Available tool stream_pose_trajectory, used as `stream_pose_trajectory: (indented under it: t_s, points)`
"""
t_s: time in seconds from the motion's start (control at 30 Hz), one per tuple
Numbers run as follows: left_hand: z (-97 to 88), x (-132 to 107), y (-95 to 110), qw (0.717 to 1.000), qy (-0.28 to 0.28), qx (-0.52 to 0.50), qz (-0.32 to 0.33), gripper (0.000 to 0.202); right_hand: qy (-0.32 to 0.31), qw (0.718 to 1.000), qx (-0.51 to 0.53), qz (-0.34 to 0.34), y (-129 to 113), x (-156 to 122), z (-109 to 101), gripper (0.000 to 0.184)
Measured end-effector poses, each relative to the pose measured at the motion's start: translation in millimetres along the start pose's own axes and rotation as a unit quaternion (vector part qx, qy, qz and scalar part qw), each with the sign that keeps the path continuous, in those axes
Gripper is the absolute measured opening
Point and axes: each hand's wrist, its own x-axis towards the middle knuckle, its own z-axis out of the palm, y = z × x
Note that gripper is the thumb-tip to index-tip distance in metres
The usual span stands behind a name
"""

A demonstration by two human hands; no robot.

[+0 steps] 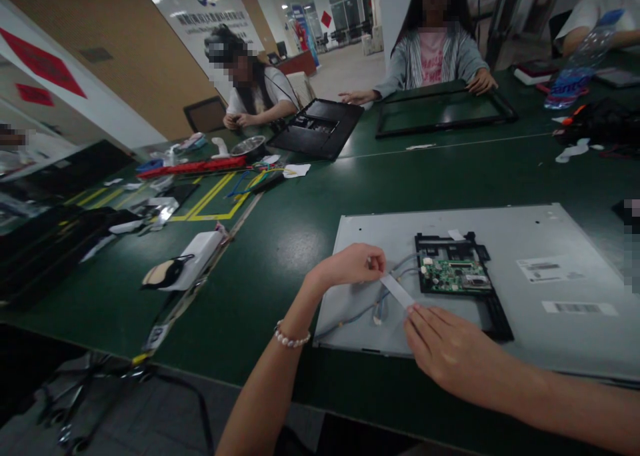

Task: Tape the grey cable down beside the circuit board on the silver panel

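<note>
Left hand (357, 264) and right hand (450, 349), seen through my head camera, at work over a grey panel (390, 228) lying flat on the green table (260, 269). I see the left fingers curled, their tips pinching the upper end of a white strip (397, 291); the right fingertips grip its lower end. The strip slants between the hands, above the panel's left half and across the bundled cables (357, 319); I cannot tell whether it touches them. Just right of it, I note a green circuit board (450, 275) seated in a black bracket (500, 319), with cables running to its left edge. Two white labels (550, 269) mark the panel farther right. A beaded bracelet (293, 338) circles the left wrist. Across the table, I observe a co-worker (433, 56) with one hand on a black frame (450, 125).
</note>
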Motion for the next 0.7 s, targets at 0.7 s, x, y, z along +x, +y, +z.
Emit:
stream_pose_trajectory:
  t_s: [0.7]
  points:
    - [-4.7, -4.1, -4.8, 0.999, -0.009, 0.034, -0.022, 0.007, -0.056, 0.996, 0.042, 0.048, -5.6, 5.7, -17.4, 0.029]
